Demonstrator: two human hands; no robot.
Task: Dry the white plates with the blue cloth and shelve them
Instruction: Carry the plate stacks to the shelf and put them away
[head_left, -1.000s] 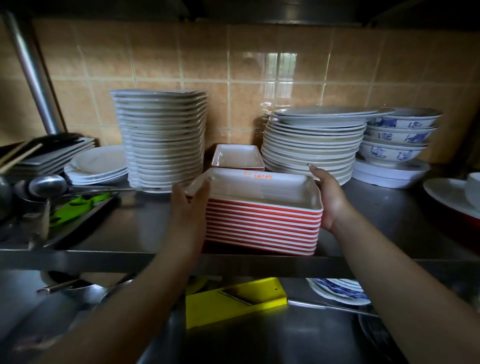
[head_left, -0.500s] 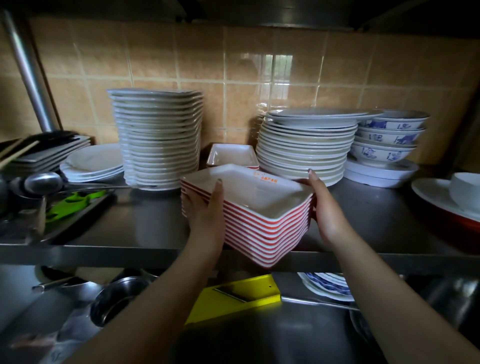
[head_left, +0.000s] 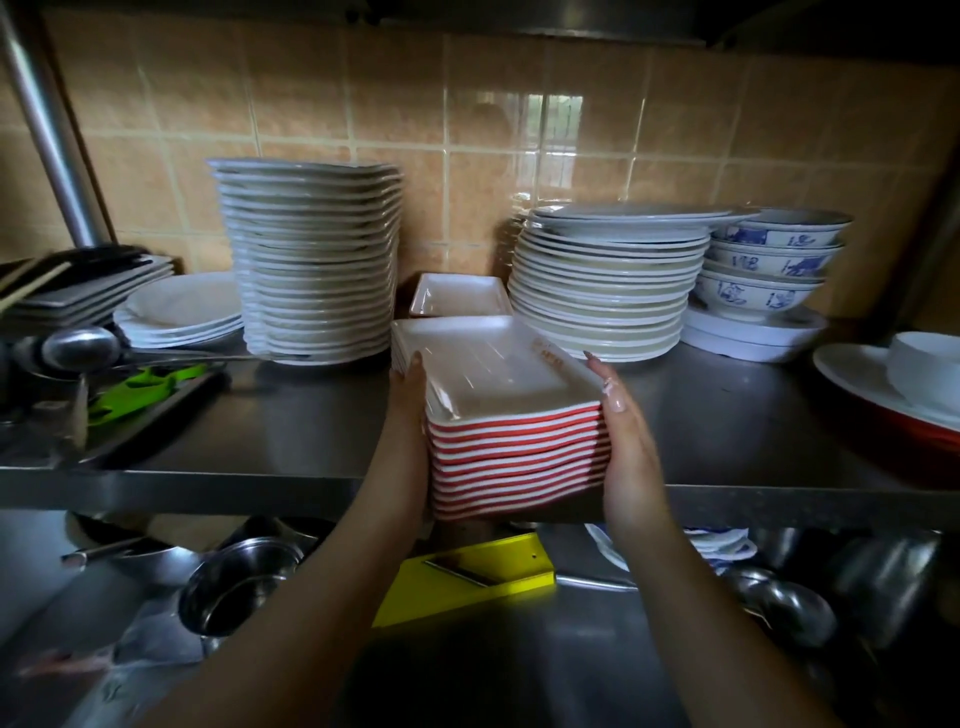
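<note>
A stack of rectangular plates (head_left: 498, 374), white inside and red outside, is held at the front edge of the steel shelf (head_left: 260, 447), turned with its short side towards me. My left hand (head_left: 408, 415) grips its left side and my right hand (head_left: 623, 441) grips its right side. One more red-and-white plate (head_left: 457, 293) lies behind it on the shelf. A tall stack of white square plates (head_left: 311, 260) stands to the left, a stack of round white plates (head_left: 608, 280) to the right. No blue cloth is in view.
Blue-patterned bowls (head_left: 769, 260) stand on white dishes at the right, and a red-rimmed platter with a white bowl (head_left: 914, 384) at the far right. Flat plates (head_left: 182, 312), a ladle and a green tool (head_left: 140, 387) lie left. Below are a yellow slicer (head_left: 467, 577) and steel pots (head_left: 234, 587).
Both hands have lifted the red-and-white stack, turned it a quarter turn and drawn it towards the shelf's front edge.
</note>
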